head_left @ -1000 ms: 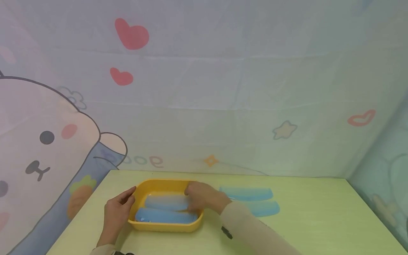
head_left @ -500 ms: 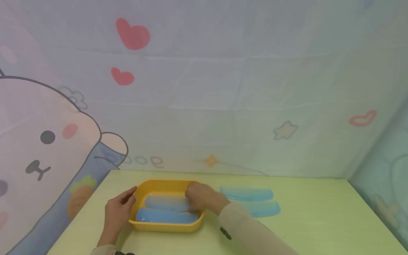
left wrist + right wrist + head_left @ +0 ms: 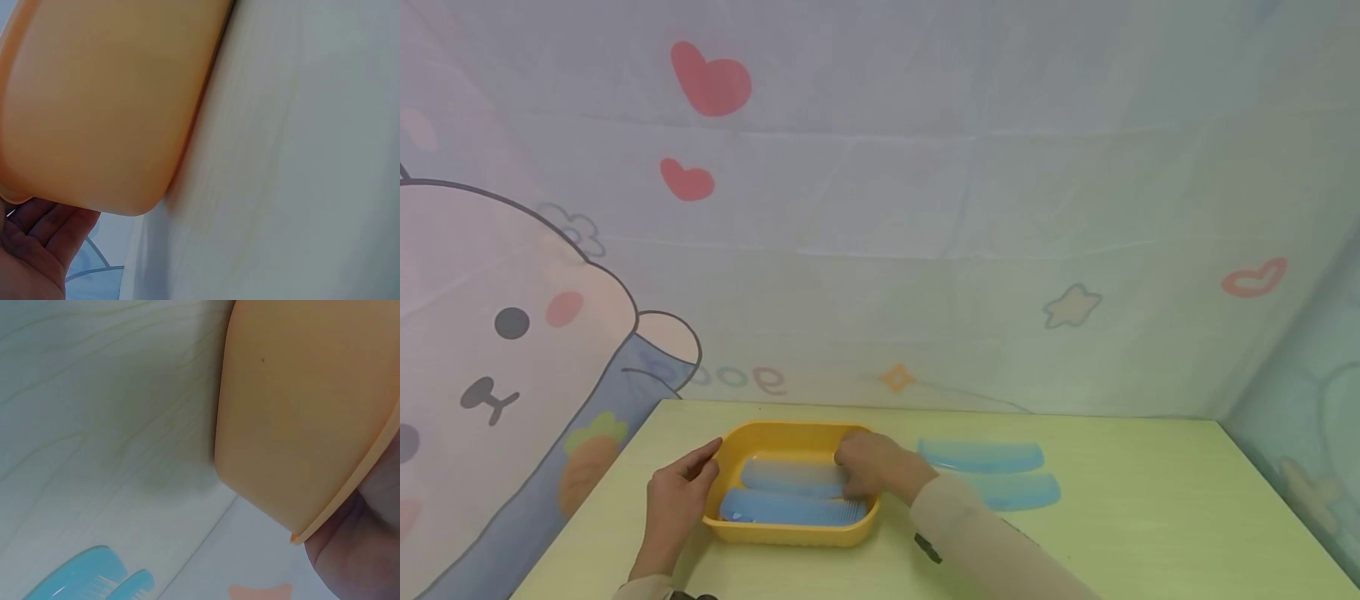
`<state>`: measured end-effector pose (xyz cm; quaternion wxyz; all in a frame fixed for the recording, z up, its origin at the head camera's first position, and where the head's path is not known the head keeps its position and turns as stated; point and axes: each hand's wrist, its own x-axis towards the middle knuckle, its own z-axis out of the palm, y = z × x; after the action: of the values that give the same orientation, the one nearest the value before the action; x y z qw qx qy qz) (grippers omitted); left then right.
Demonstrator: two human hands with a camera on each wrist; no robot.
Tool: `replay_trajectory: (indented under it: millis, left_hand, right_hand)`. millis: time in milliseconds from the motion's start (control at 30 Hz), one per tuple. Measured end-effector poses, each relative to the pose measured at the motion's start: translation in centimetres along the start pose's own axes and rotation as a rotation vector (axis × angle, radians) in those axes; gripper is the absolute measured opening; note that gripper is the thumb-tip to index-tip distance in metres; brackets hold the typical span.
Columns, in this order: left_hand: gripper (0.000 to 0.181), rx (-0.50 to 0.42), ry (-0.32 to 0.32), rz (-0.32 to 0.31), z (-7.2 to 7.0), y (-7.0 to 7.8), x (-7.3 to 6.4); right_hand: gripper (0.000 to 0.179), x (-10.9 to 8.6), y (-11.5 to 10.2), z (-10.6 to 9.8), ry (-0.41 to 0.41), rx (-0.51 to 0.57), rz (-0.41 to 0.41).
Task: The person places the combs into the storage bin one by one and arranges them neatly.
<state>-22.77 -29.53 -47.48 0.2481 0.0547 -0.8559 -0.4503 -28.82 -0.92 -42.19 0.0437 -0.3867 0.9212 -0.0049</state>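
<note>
A yellow plastic tray (image 3: 786, 536) rests on the table, two blue combs lying lengthwise inside it. The front comb (image 3: 786, 509) shows its teeth at the right. My left hand (image 3: 677, 500) grips the tray's left end, and in the left wrist view its fingers (image 3: 53, 228) lie against the outside below the rim. Reaching over the right rim, my right hand (image 3: 880, 462) has curled fingers at the right end of the rear comb (image 3: 786, 477) and holds it low in the tray; its fingertips are hidden. In the right wrist view the tray wall (image 3: 300, 406) covers most of that hand (image 3: 362, 550).
Two more blue combs, a rear one (image 3: 985, 457) and a front one (image 3: 1022, 492), lie on the pale table (image 3: 1150, 517) right of the tray, partly behind the right forearm. A printed cloth (image 3: 880, 208) hangs at the table's back edge.
The right forearm and its sleeve have shifted very slightly left. Both hands, the tray and the combs otherwise keep their places.
</note>
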Motion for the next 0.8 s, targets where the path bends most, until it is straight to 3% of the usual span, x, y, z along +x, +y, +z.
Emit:
replay_trajectory:
  millis: [367, 533, 800]
  left_hand:
    - [0.029, -0.006, -0.005, 0.011, -0.1, 0.0, -0.1]
    - [0.030, -0.002, -0.010, 0.002, 0.0, 0.0, -0.1]
    - [0.029, 0.014, 0.000, 0.014, -0.1, 0.1, -0.1]
  right_hand:
    - [0.025, 0.1, 0.1, 0.2, 0.004, -0.009, -0.021]
    - [0.009, -0.2, 0.7, 0.2, 0.039, 0.102, -0.066]
    - [0.032, -1.9, 1.8, -0.6, 0.150, 0.254, -0.108]
